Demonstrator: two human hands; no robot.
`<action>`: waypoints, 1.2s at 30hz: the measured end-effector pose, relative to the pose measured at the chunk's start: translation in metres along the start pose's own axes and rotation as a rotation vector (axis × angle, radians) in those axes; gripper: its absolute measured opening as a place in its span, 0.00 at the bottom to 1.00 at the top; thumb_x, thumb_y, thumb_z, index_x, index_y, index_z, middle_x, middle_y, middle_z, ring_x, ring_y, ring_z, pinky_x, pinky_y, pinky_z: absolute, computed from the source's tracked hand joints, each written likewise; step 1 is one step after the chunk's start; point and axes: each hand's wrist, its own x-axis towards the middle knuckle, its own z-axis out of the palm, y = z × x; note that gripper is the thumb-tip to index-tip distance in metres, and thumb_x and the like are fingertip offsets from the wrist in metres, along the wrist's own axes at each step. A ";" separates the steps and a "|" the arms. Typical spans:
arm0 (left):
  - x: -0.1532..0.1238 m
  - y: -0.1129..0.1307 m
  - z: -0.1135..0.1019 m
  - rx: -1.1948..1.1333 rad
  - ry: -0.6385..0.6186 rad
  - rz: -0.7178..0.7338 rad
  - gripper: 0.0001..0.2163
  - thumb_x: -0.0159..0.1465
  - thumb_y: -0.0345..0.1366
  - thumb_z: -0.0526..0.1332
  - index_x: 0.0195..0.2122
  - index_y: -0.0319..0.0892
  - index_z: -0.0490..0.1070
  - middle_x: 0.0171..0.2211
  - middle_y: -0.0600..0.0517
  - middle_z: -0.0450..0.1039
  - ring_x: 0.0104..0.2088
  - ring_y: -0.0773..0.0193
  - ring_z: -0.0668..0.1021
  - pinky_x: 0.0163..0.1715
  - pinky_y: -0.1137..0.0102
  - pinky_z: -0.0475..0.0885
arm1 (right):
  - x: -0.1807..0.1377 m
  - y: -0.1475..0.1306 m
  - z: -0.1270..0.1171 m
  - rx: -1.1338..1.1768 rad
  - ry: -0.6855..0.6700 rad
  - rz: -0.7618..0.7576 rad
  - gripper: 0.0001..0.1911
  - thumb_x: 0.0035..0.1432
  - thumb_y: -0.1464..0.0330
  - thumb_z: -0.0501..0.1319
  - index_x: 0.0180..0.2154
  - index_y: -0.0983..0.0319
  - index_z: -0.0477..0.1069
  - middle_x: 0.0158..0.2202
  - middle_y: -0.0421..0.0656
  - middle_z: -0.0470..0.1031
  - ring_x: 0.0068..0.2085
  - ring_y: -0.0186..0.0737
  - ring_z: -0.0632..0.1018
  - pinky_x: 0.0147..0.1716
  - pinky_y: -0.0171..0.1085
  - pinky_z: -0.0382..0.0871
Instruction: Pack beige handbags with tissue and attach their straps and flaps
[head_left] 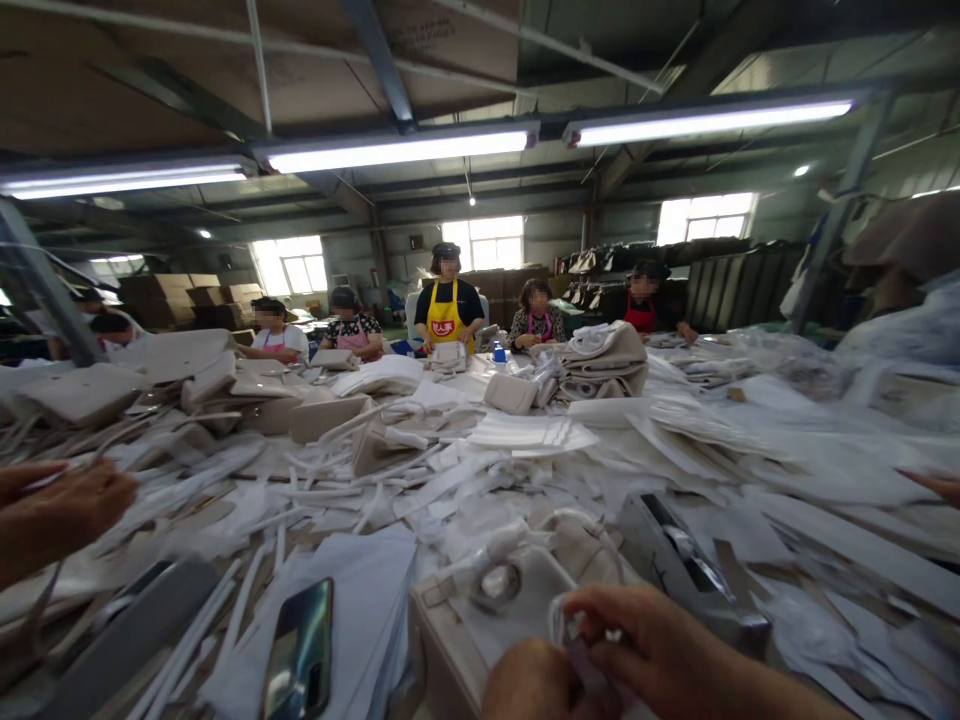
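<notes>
ideally, the right hand (645,635), fingertips pinched on the pale wrap (557,620), works gently above the beige bag (459,640), while the left hand's (529,682) hold is unclear.

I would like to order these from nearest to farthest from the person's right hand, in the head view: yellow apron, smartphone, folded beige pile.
From the right hand:
1. Smartphone: left, in the foreground.
2. Folded beige pile: ahead, farther in.
3. Yellow apron: ahead and left, in the background.
</notes>
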 end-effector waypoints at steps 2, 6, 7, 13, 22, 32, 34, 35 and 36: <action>-0.009 0.012 -0.007 -0.021 0.025 0.005 0.17 0.62 0.50 0.59 0.36 0.45 0.83 0.30 0.49 0.81 0.32 0.58 0.78 0.26 0.69 0.62 | -0.001 -0.012 -0.012 0.013 -0.039 -0.008 0.13 0.56 0.75 0.60 0.41 0.60 0.79 0.36 0.41 0.82 0.39 0.39 0.80 0.40 0.34 0.69; -0.015 0.019 -0.010 -0.117 0.063 0.083 0.19 0.65 0.52 0.57 0.35 0.45 0.82 0.31 0.51 0.82 0.32 0.60 0.79 0.28 0.70 0.64 | 0.005 -0.026 -0.029 -0.123 -0.091 -0.100 0.10 0.60 0.73 0.60 0.39 0.61 0.79 0.38 0.44 0.80 0.39 0.41 0.79 0.41 0.37 0.68; -0.016 0.018 -0.010 -0.117 0.066 0.094 0.19 0.65 0.52 0.57 0.34 0.44 0.82 0.30 0.51 0.81 0.31 0.60 0.79 0.28 0.71 0.63 | 0.007 -0.029 -0.031 -0.162 -0.108 -0.109 0.10 0.60 0.73 0.60 0.40 0.60 0.79 0.38 0.45 0.80 0.39 0.41 0.78 0.41 0.37 0.68; -0.018 0.014 -0.008 -0.102 0.101 0.115 0.18 0.65 0.49 0.57 0.32 0.43 0.82 0.25 0.51 0.79 0.28 0.63 0.78 0.24 0.71 0.58 | 0.015 -0.048 -0.028 -0.332 -0.207 -0.073 0.07 0.58 0.72 0.62 0.33 0.60 0.79 0.34 0.43 0.78 0.37 0.40 0.78 0.37 0.36 0.66; -0.015 0.012 -0.006 -0.127 0.117 0.095 0.17 0.62 0.48 0.59 0.27 0.43 0.81 0.17 0.55 0.68 0.21 0.69 0.68 0.20 0.71 0.50 | 0.014 -0.040 -0.022 -0.226 -0.200 -0.059 0.10 0.55 0.75 0.62 0.35 0.59 0.80 0.34 0.41 0.80 0.38 0.39 0.79 0.39 0.34 0.67; -0.012 0.013 -0.004 -0.137 0.098 0.048 0.15 0.60 0.47 0.61 0.25 0.42 0.80 0.16 0.56 0.64 0.21 0.68 0.68 0.21 0.71 0.52 | 0.014 -0.030 -0.020 -0.157 -0.178 -0.130 0.10 0.56 0.78 0.61 0.30 0.62 0.79 0.30 0.40 0.78 0.33 0.34 0.77 0.34 0.30 0.66; -0.013 0.013 -0.006 -0.111 0.096 0.060 0.16 0.61 0.48 0.60 0.28 0.43 0.81 0.20 0.54 0.71 0.23 0.66 0.71 0.22 0.71 0.54 | 0.014 -0.028 -0.021 -0.200 -0.190 -0.167 0.10 0.58 0.77 0.61 0.30 0.62 0.79 0.31 0.41 0.77 0.33 0.34 0.76 0.33 0.30 0.66; -0.013 0.014 -0.006 -0.101 0.089 0.056 0.16 0.61 0.49 0.60 0.29 0.43 0.81 0.22 0.53 0.73 0.24 0.65 0.73 0.22 0.71 0.54 | 0.014 -0.028 -0.021 -0.236 -0.190 -0.190 0.10 0.59 0.76 0.60 0.30 0.62 0.79 0.32 0.41 0.77 0.33 0.34 0.76 0.33 0.31 0.65; -0.014 0.014 -0.007 -0.091 0.082 0.049 0.17 0.61 0.49 0.59 0.30 0.43 0.81 0.23 0.52 0.75 0.25 0.64 0.74 0.23 0.71 0.55 | 0.014 -0.027 -0.021 -0.278 -0.186 -0.214 0.10 0.61 0.75 0.60 0.30 0.62 0.78 0.32 0.42 0.77 0.33 0.35 0.76 0.33 0.31 0.65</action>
